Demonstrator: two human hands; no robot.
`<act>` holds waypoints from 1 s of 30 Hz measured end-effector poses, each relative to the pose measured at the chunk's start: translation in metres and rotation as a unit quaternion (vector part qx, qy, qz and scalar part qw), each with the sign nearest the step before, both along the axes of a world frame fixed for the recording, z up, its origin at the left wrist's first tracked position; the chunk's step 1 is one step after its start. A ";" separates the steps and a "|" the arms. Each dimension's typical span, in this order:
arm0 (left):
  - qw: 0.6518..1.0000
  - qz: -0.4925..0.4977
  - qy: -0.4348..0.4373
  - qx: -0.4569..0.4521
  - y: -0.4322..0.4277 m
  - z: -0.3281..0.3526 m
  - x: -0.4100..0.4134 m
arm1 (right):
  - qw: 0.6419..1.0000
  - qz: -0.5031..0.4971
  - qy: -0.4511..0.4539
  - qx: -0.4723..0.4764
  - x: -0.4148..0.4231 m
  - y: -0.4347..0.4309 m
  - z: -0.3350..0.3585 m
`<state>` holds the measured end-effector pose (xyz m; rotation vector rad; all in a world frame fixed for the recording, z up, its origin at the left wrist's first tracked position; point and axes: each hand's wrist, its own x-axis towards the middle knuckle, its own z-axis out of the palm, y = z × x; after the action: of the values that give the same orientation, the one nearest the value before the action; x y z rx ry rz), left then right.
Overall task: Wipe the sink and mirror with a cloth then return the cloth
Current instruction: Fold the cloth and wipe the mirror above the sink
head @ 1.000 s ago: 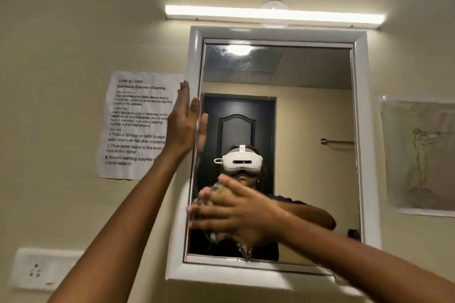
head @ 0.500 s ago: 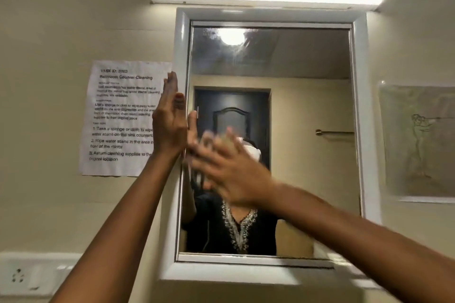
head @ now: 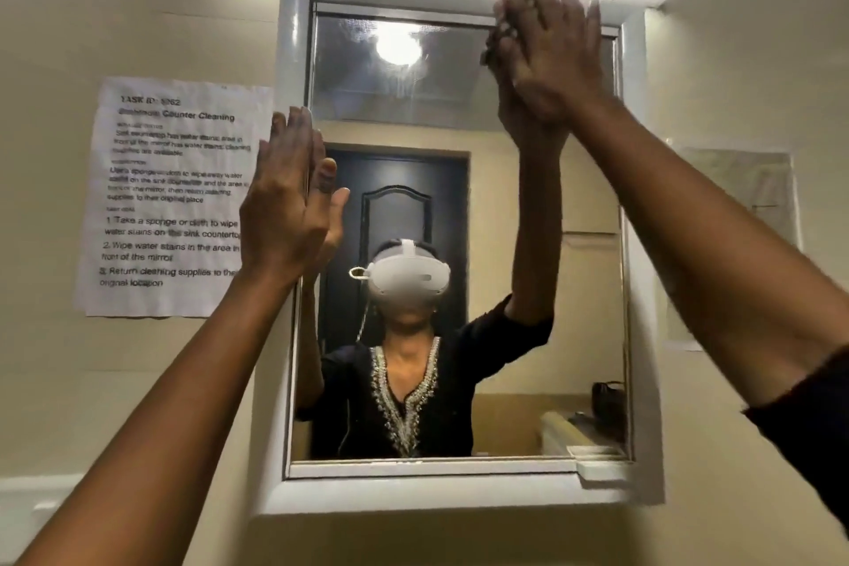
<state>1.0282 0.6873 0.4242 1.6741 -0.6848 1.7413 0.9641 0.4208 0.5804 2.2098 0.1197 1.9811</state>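
Mirror (head: 459, 244): right hand (head: 546, 55) top-right; sheet (head: 174, 198) reads "Counter Cleaning".

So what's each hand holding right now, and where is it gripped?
The right hand presses a barely visible cloth flat under its palm against the mirror. The left hand holds nothing; it rests open against the mirror's edge.

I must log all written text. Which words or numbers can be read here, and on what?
All on the paper notice left of the mirror:
"Counter Cleaning"
"1. Take a sponge or cloth to wipe"
"2. Wipe water stains in the area in"
"3. Return cleaning supplies to"
Task number and small paragraphs: too blurred.
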 end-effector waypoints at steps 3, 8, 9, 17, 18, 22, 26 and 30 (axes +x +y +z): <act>1.000 0.004 -0.005 -0.004 0.001 0.001 0.004 | 1.000 0.029 -0.005 -0.002 0.011 0.032 -0.040; 1.000 0.008 0.003 0.000 0.000 0.001 0.005 | 0.925 0.015 0.121 -0.359 0.012 0.065 -0.255; 1.000 0.013 0.004 0.002 0.000 0.001 0.005 | 0.892 -0.018 0.163 -0.422 0.007 0.059 -0.294; 1.000 0.013 0.003 0.005 0.001 0.000 0.008 | 0.907 -0.052 0.155 -0.387 -0.009 -0.036 -0.228; 1.000 0.011 -0.001 0.006 0.001 0.001 0.008 | 0.934 -0.052 0.122 -0.332 -0.010 -0.044 -0.193; 1.000 0.014 -0.002 0.004 0.000 0.001 0.010 | 0.997 -0.040 0.031 -0.050 -0.015 -0.063 -0.052; 1.000 0.021 -0.009 -0.002 0.001 0.001 0.012 | 0.998 -0.007 0.011 0.056 -0.003 -0.042 -0.018; 1.000 0.021 -0.015 -0.002 0.000 0.001 0.012 | 0.998 0.022 0.014 -0.060 0.011 0.004 -0.112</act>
<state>1.0400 0.6874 0.4256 1.6746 -0.6618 1.7989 0.9749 0.4252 0.4680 2.1784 0.2852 1.9104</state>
